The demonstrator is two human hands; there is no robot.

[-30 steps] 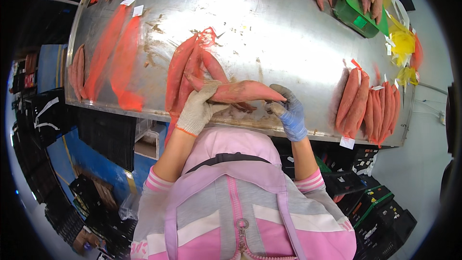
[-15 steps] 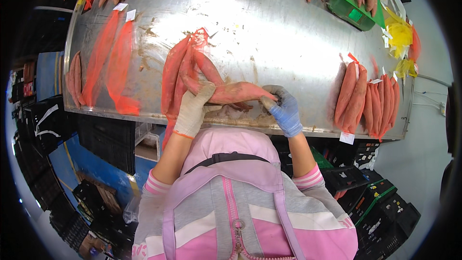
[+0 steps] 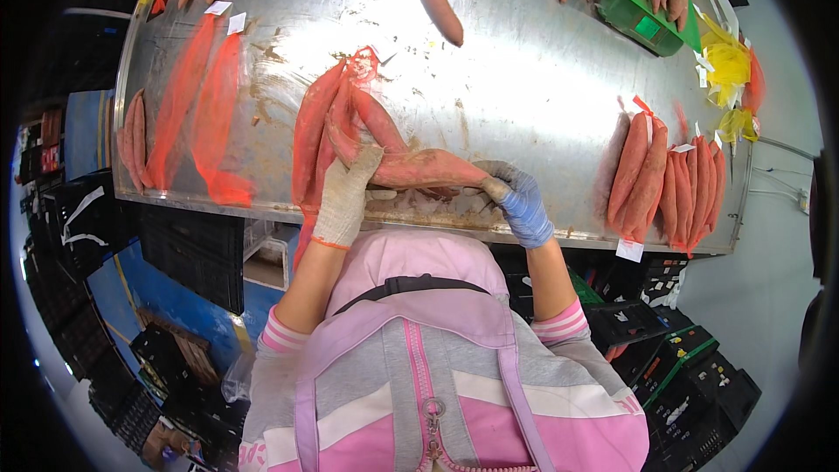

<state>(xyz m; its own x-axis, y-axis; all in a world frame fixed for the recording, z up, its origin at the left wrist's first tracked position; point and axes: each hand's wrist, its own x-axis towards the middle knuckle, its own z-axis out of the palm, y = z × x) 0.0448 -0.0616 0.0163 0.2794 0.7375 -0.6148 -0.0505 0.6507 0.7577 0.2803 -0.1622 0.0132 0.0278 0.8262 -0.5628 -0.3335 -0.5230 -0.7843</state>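
Observation:
A long sweet potato (image 3: 428,169) lies crosswise between my hands, just above the near edge of the steel table. My left hand (image 3: 346,197), in a cream knit glove, is closed round its left end. The right end is pinched in my right hand (image 3: 517,205), which wears a glove with a blue cuff and dirty grey fingers. Beside my left hand, several sweet potatoes (image 3: 312,135) sit in or under red netting (image 3: 362,70), their tips drawn together at the far end. Part of this bundle is hidden behind the held sweet potato and my left hand.
On the left lie flat red net bags (image 3: 218,122) with white tags and loose sweet potatoes (image 3: 135,140). Netted sweet potatoes (image 3: 642,170) rest at right. A green crate (image 3: 642,22) and a loose sweet potato (image 3: 434,4) are at the back. Dark crates (image 3: 699,385) stand below right.
At the back middle, one sweet potato now juts out from the pile toward me. My hands have barely shifted, and the crosswise sweet potato stays between them.

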